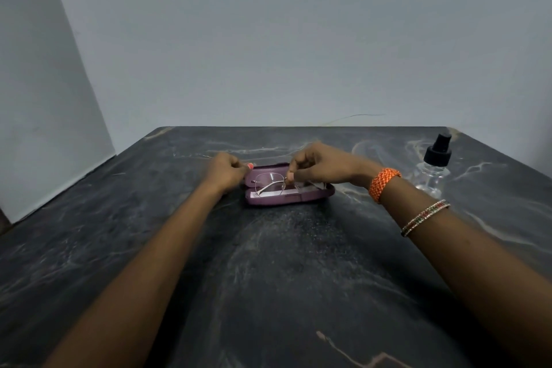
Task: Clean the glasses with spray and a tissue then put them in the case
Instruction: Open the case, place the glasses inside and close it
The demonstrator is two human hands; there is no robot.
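A purple glasses case lies open near the middle of the dark marble table. Thin-framed rimless glasses sit over the case, partly inside it. My right hand pinches the glasses at the bridge, between the lenses. My left hand is curled at the case's left end, at the left edge of the glasses; whether it holds the frame or the case I cannot tell. A clear spray bottle with a black nozzle stands at the right. No tissue is visible.
A grey wall runs behind the table's far edge, and a white panel leans at the left. My right forearm wears an orange band and a beaded bangle.
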